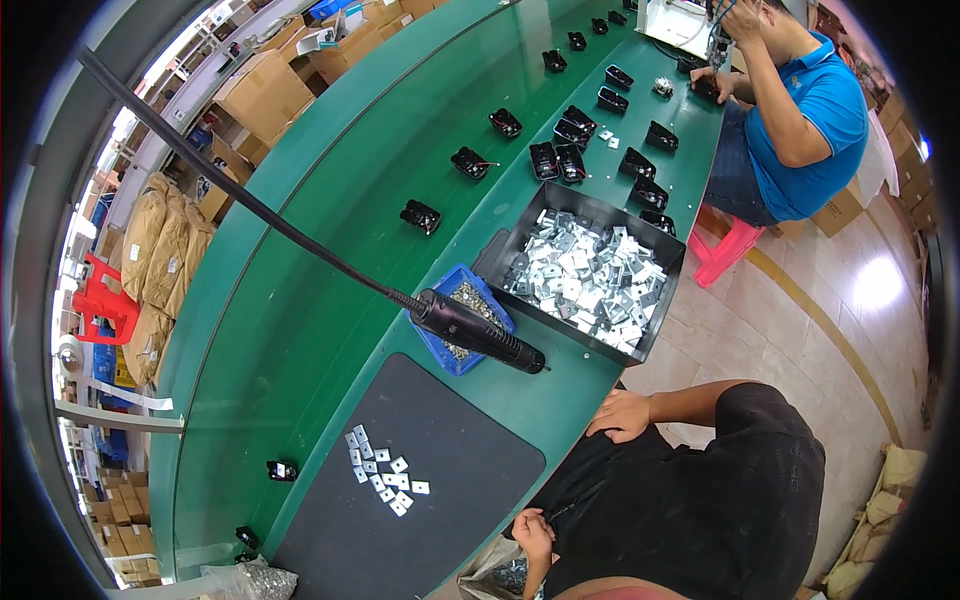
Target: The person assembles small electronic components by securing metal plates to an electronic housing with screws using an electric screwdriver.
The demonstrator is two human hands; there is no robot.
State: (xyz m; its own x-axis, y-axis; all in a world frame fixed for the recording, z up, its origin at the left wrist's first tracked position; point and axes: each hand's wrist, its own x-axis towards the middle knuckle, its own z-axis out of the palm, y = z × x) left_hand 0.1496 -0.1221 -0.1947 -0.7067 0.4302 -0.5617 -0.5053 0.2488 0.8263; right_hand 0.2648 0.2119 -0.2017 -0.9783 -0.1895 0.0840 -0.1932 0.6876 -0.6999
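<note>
My right hand (625, 414) lies with its fingers stretched out on black cloth at the table's near edge. My left hand (534, 533) is lower, against the black clothing, with its fingers curled; anything inside them is hidden. Nearest on the table is a dark mat (450, 450) bearing several small square metal plates (381, 456) with holes. Beyond my right hand stands a black bin (510, 298) heaped with similar metal pieces (580, 265). A black electric screwdriver (480, 335) on a cable hangs over a blue tray (437, 345) of small screws.
Several black housings (545, 160) sit on the green table and along the green conveyor (350, 230). A co-worker in a blue shirt (825, 110) sits at the far right, holding a black housing. A plastic bag (250, 578) of small parts lies at the lower left.
</note>
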